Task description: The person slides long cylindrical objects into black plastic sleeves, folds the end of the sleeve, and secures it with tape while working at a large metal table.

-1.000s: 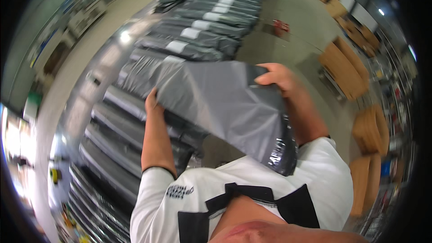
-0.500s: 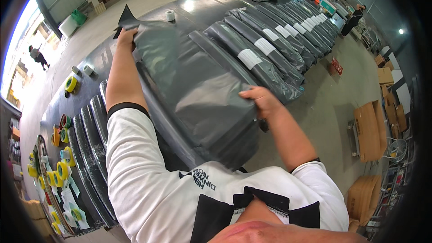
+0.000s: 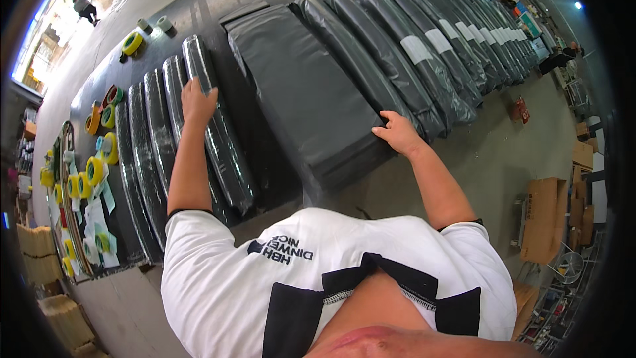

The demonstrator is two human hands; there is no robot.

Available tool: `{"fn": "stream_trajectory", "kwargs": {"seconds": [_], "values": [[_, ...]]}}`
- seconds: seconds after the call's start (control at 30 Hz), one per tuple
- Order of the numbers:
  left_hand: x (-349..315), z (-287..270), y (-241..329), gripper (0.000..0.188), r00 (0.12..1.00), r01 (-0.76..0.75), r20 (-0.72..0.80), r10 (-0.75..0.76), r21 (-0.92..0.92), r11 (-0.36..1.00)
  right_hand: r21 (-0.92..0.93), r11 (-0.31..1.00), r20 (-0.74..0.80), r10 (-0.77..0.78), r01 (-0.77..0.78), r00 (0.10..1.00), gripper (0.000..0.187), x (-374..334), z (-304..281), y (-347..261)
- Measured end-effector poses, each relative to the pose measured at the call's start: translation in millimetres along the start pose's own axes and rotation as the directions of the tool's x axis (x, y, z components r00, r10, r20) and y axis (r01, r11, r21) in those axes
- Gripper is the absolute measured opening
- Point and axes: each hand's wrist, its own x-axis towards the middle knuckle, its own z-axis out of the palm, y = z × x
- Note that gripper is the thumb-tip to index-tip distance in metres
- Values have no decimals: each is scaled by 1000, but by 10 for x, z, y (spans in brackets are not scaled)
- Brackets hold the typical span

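A flat black plastic bag [image 3: 301, 86] lies on top of a stack of like bags in the middle of the dark table. At the stack's right edge, my right hand [image 3: 399, 134] has its thumb and forefinger closed on the bag's edge; the other fingers are partly hidden. Toward the left, my left hand [image 3: 199, 101] reaches over a shiny black film-wrapped roll [image 3: 222, 142], its fingers apart at the roll's left side. Several similar wrapped rolls [image 3: 138, 132] lie side by side to the left of that one.
Black bagged bundles [image 3: 391, 46] with white labels line the table's right side. Yellow tape rolls [image 3: 95, 170] lie at the left end, a yellow tape dispenser [image 3: 132, 44] farther back. Cardboard boxes [image 3: 544, 219] stand on the floor at right. A person [image 3: 84, 8] is in the far doorway.
The bag held up between both hands now lies flat on the stack. My left hand has left it and come down over a wrapped roll. My right hand stays at the bag's edge.
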Motion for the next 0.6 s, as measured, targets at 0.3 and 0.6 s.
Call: {"fn": "stream_trajectory", "kwargs": {"seconds": [0.3, 0.6], "values": [[-1228, -110, 1002, 113, 915, 334, 202, -350, 107, 936, -530, 788, -406, -560, 314, 722, 61, -769, 323, -10], [-1768, -483, 850, 70, 631, 766, 691, -353, -626, 146, 390, 690, -46, -647, 609, 761, 47, -1188, 806, -670]]}}
